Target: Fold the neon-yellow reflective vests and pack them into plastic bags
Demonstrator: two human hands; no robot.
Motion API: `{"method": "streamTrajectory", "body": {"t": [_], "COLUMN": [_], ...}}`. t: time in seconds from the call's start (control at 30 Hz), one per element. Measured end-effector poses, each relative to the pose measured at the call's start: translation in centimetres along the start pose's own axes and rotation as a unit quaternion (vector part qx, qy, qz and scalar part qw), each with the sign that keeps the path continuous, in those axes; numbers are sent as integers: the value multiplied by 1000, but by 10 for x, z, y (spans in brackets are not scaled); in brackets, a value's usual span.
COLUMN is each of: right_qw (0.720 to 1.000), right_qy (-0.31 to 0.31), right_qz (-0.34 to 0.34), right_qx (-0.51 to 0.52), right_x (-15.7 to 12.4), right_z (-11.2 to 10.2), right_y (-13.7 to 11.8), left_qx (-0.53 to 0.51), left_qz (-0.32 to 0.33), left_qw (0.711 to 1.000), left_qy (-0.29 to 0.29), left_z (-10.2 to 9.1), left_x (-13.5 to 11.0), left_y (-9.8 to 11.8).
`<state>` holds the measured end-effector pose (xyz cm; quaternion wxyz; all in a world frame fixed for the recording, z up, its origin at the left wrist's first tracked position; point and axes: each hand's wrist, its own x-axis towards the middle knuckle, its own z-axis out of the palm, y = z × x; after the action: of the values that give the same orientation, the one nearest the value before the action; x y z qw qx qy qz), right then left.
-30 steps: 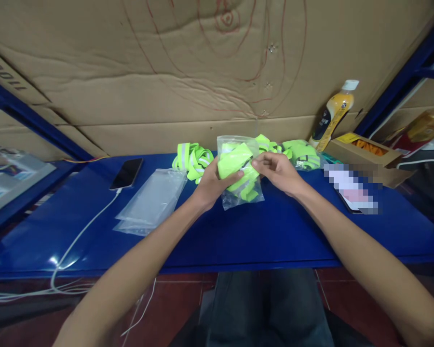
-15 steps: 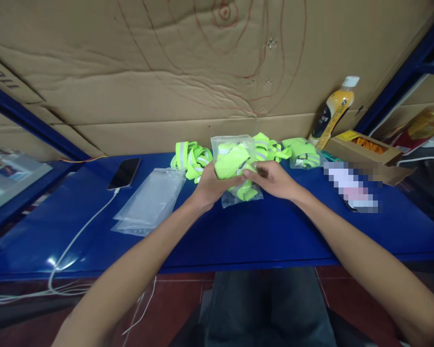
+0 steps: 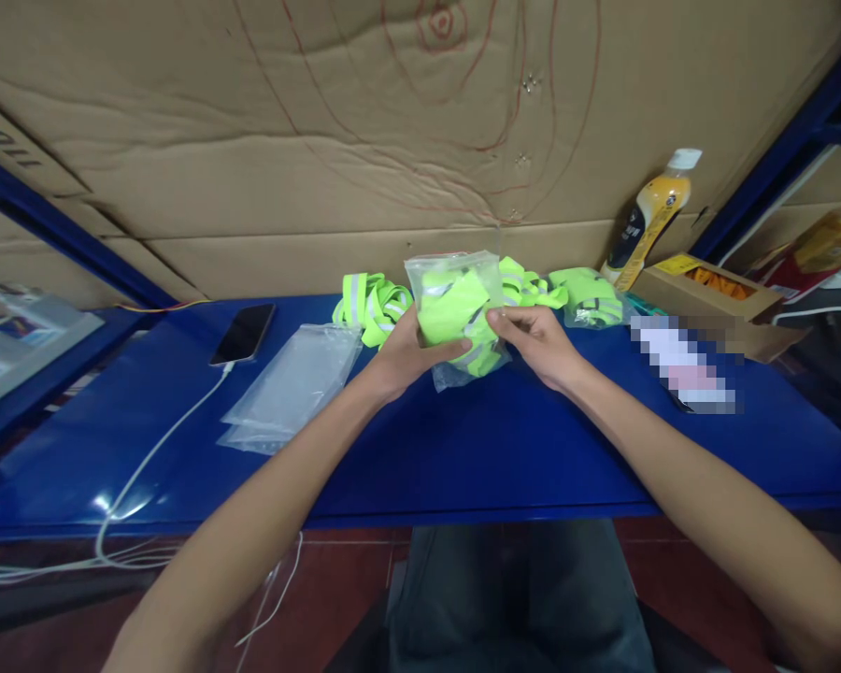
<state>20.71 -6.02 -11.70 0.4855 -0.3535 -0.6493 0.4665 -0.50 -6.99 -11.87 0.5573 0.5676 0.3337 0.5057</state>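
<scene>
Between my hands is a clear plastic bag [image 3: 455, 308] with folded neon-yellow reflective straps inside, raised a little above the blue table. My left hand [image 3: 415, 353] grips its left side, thumb across the front. On the right edge, my right hand [image 3: 533, 338] pinches the bag with the thumb in front; its other fingers are partly hidden. Behind the bag lie loose reflective straps [image 3: 370, 307] on the left and another bundle of straps [image 3: 529, 283] on the right. A bagged bundle [image 3: 589, 297] rests farther right.
Flat clear bags [image 3: 291, 388] lie left on the blue table [image 3: 463, 458]. Beyond them is a phone [image 3: 244, 335] with a white cable. To the right stand a yellow bottle [image 3: 648, 220] and an open cardboard box [image 3: 719, 290], near a blurred-out item [image 3: 683, 365]. Cardboard [image 3: 322, 187] walls the back.
The bag has turned slightly and its lower end has risen. My right thumb has shifted from the bag's lower middle to its right edge. My left hand keeps its grip.
</scene>
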Motion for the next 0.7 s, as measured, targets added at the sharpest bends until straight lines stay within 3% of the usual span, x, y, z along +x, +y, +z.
{"method": "streamTrajectory", "body": {"t": [0.13, 0.27, 0.37, 0.47, 0.57, 0.7], "right_qw": [995, 972, 949, 943, 967, 998], "right_qy": [48, 115, 149, 165, 126, -15], "right_qz": [-72, -137, -175, -183, -142, -23], "right_qx": [-49, -149, -215, -223, -169, -48], "right_x": [-2, -6, -9, -9, -5, -1], "right_z": [5, 6, 7, 8, 7, 4], "right_y": [-2, -3, -1, 2, 4, 3], "left_qx": [-5, -24, -19, -18, -10, -12], "left_qz": [14, 13, 9, 12, 25, 51], "left_qw": [1000, 1000, 1000, 999, 997, 994], "left_qy": [-9, -14, 8, 41, 73, 91], "left_z": [4, 12, 16, 15, 11, 4], "left_x": [-2, -4, -4, -2, 2, 5], "left_y": [3, 11, 13, 10, 5, 2]}}
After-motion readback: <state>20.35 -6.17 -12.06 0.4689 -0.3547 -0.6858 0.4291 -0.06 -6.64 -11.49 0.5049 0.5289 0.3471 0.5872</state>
